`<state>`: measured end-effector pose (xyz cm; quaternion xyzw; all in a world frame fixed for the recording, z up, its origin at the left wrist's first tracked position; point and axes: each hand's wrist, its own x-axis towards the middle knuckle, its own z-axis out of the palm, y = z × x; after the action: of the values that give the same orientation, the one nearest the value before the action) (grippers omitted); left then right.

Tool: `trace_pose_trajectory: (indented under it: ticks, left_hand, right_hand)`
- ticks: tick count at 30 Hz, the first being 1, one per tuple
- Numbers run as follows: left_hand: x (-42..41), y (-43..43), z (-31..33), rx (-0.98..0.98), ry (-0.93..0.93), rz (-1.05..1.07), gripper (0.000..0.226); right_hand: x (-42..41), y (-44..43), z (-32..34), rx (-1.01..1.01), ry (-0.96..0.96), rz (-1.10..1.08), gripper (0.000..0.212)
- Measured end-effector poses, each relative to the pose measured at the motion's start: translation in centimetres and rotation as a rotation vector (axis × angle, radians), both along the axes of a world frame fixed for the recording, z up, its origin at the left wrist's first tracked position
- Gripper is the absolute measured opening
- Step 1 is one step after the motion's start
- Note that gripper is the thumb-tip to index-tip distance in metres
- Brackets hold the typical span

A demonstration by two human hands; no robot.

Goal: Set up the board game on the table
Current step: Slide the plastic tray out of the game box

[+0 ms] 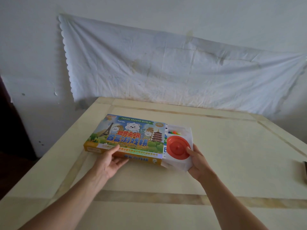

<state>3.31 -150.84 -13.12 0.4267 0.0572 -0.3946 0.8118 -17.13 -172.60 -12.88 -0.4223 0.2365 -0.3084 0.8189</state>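
A colourful board game box (129, 135), printed "Travel Around World", lies flat on the cream table (224, 160). A white inner tray (180, 163) sticks out of the box's right end. In the tray sit an orange round plastic disc (177, 147) and small coloured pieces (174, 132). My left hand (110, 161) grips the box's near edge, thumb on top. My right hand (198, 161) holds the tray's near right corner, with the thumb touching the disc's rim.
A white cloth (166, 63) hangs on the wall behind the table. A dark object (304, 171) lies at the table's right edge. A dark door or cabinet (10, 138) stands to the left.
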Motion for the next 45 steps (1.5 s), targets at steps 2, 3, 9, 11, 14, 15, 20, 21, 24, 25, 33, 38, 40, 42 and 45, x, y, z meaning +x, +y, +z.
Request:
trace_pose_trajectory:
  ticks: [2,3,9,11,14,15,20,21,24,25,33,38,40,42,45]
  left_hand:
    - [0.9,0.3,0.2,0.025,-0.03,-0.011,0.009]
    - [1.5,0.4,0.3,0.03,-0.038,-0.006,0.008]
    - [4.7,1.9,1.0,0.051,-0.065,0.025,0.008]
    - [5.4,2.2,1.1,0.058,-0.081,0.042,0.009]
    - [6.3,2.6,1.2,0.071,-0.105,0.073,0.009]
    - [6.5,2.7,1.3,0.072,-0.113,0.082,0.008]
    - [7.3,3.5,1.4,0.075,-0.117,0.13,0.004]
    - [7.5,3.7,1.5,0.076,-0.116,0.141,0.004]
    - [7.8,4.1,1.6,0.07,-0.103,0.168,0.005]
    - [7.9,4.2,1.6,0.067,-0.099,0.174,0.005]
    - [7.5,3.8,2.6,0.061,-0.105,0.22,0.005]
    - [7.1,3.2,3.4,0.031,-0.116,0.274,0.005]
    - [7.1,2.9,3.7,0.03,-0.115,0.302,0.006]
    - [7.3,2.7,4.2,0.023,-0.103,0.331,0.021]
    - [7.6,2.0,5.1,0.005,-0.089,0.379,0.039]
  right_hand:
    - [-0.4,-0.2,0.0,-0.005,0.004,-0.012,0.034]
    - [-0.7,-0.4,0.0,-0.009,0.011,-0.024,0.033]
    - [-1.8,-1.5,0.2,-0.031,0.044,-0.062,0.033]
    - [-2.0,-1.6,0.2,-0.028,0.047,-0.061,0.033]
    - [-2.3,-1.8,0.3,-0.028,0.053,-0.057,0.031]
    - [-2.5,-1.9,0.3,-0.028,0.056,-0.055,0.031]
    - [-3.2,-2.3,0.3,-0.032,0.069,-0.058,0.033]
    - [-3.4,-2.4,0.2,-0.031,0.066,-0.061,0.034]
    - [-4.2,-2.7,0.3,-0.037,0.069,-0.067,0.034]
    - [-4.4,-2.7,0.3,-0.04,0.073,-0.067,0.033]
    - [-5.4,-3.2,0.3,-0.045,0.1,-0.082,0.032]
    - [-6.0,-3.4,0.1,-0.039,0.134,-0.088,0.033]
    - [-6.3,-3.5,0.0,-0.038,0.15,-0.087,0.032]
    - [-6.5,-3.3,0.1,-0.035,0.159,-0.076,0.03]
    - [-6.5,-2.8,0.2,-0.044,0.189,-0.062,0.03]
